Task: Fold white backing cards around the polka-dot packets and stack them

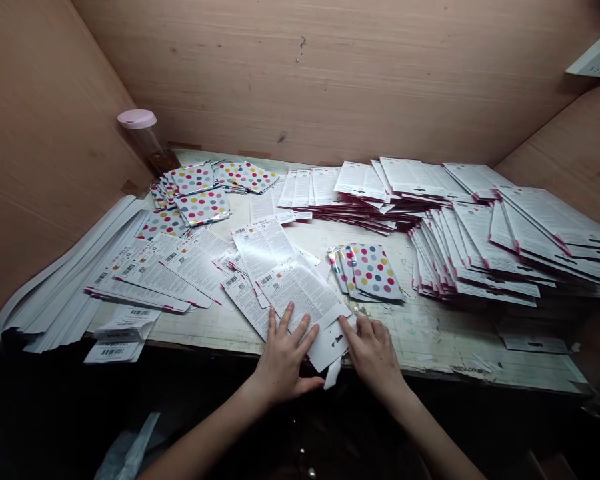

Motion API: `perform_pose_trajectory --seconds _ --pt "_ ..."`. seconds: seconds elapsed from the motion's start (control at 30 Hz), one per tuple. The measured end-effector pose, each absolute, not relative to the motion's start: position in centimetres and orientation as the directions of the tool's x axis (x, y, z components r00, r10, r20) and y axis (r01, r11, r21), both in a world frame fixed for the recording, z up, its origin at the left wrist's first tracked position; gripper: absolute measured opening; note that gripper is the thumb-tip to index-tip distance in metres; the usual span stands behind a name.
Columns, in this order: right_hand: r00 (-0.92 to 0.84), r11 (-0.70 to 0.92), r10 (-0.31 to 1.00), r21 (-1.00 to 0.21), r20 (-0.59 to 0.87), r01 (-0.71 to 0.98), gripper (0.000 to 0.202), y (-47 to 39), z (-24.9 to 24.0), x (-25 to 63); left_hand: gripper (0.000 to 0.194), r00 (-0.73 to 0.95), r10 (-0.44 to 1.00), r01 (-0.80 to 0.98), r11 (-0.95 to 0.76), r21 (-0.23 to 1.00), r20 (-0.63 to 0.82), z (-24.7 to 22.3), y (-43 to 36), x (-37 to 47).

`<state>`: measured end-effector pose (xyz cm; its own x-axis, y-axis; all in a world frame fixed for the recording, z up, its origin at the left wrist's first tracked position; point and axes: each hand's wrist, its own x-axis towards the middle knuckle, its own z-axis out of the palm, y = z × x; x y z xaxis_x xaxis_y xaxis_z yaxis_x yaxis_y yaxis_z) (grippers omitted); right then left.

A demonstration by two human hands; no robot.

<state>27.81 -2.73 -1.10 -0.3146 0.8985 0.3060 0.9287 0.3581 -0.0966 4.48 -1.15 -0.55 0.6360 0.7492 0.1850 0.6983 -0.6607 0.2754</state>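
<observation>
A white printed card [303, 293] with a hang hole lies at the table's front edge, over other printed cards [243, 300]. My left hand [285, 357] rests flat on its lower left part, fingers spread and thumb held out. My right hand [373, 353] is at the card's lower right edge, index finger on the edge and the other fingers curled; its thumb is hidden. A small white strip [333, 373] hangs below the card between my hands. Just beyond my right hand lie several polka-dot packets [373, 272].
Piles of finished-looking white cards [480, 247] fill the right and back. Polka-dot packets [203, 205] and a pink-lidded container [138, 120] stand at the back left. Fanned cards [147, 270], stacked white sheets [70, 287] and barcode labels [121, 335] lie left. Wooden panels [300, 87] enclose the table.
</observation>
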Motion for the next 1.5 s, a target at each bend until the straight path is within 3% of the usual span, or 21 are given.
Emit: perform_pose_trajectory --seconds 0.13,0.23,0.3,0.4,0.6,0.83,0.9,1.07,1.17,1.27,1.4,1.5 --pt "-0.454 0.528 0.839 -0.25 0.299 0.811 0.046 -2.8 -0.8 28.6 0.066 0.608 0.733 0.677 -0.68 0.281 0.306 -0.8 -1.5 4.5" --pt "-0.588 0.64 0.767 -0.247 0.255 0.728 0.049 -3.9 -1.0 28.4 0.037 0.644 0.61 0.56 -0.787 0.258 0.462 -1.1 -1.9 3.6" --pt "-0.608 0.663 0.746 -0.218 0.273 0.716 0.047 -4.7 -1.2 27.7 0.028 0.654 0.537 0.501 -0.835 0.227 0.532 -1.3 -2.2 2.8" --pt "-0.576 0.646 0.757 -0.223 0.309 0.73 0.042 -5.5 -1.2 26.2 0.032 0.655 0.517 0.503 -0.843 0.193 0.552 -1.4 -2.4 1.8" --pt "-0.358 0.45 0.852 -0.184 0.383 0.874 0.033 -4.3 -1.7 24.7 0.029 0.652 0.528 0.52 -0.834 0.186 0.545 -1.0 -2.5 1.7" --pt "-0.265 0.335 0.91 -0.19 0.318 0.923 0.053 -3.1 -2.3 22.3 0.021 0.606 0.553 0.528 -0.817 0.23 0.573 -0.9 -2.6 2.0" --pt "-0.284 0.362 0.901 -0.208 0.329 0.908 0.049 -3.0 -1.9 22.6 0.018 0.587 0.548 0.522 -0.819 0.239 0.596 -1.2 -2.5 2.0" --pt "-0.521 0.66 0.731 -0.266 0.44 0.702 0.039 -2.9 -0.6 24.9 0.02 0.533 0.599 0.509 -0.791 0.339 0.597 -1.9 -2.3 1.7" --pt "-0.55 0.69 0.717 -0.324 0.428 0.648 0.039 -2.4 -0.4 25.2 0.018 0.442 0.698 0.601 -0.697 0.392 0.564 -1.7 -2.0 1.9" --pt "-0.442 0.603 0.794 -0.453 0.417 0.656 0.023 -1.7 -0.6 24.4 0.019 0.351 0.784 0.687 -0.587 0.428 0.512 -1.2 -1.6 2.5" --pt "-0.15 0.344 0.932 -0.677 0.329 0.651 0.014 -1.0 -1.3 23.0 0.024 0.21 0.86 0.77 -0.439 0.462 0.465 -0.6 -1.1 3.3" --pt "-0.025 0.257 0.938 -0.646 0.345 0.719 0.015 -1.0 -2.0 22.2 0.035 0.063 0.911 0.858 -0.258 0.445 0.407 -0.5 -0.6 3.4"
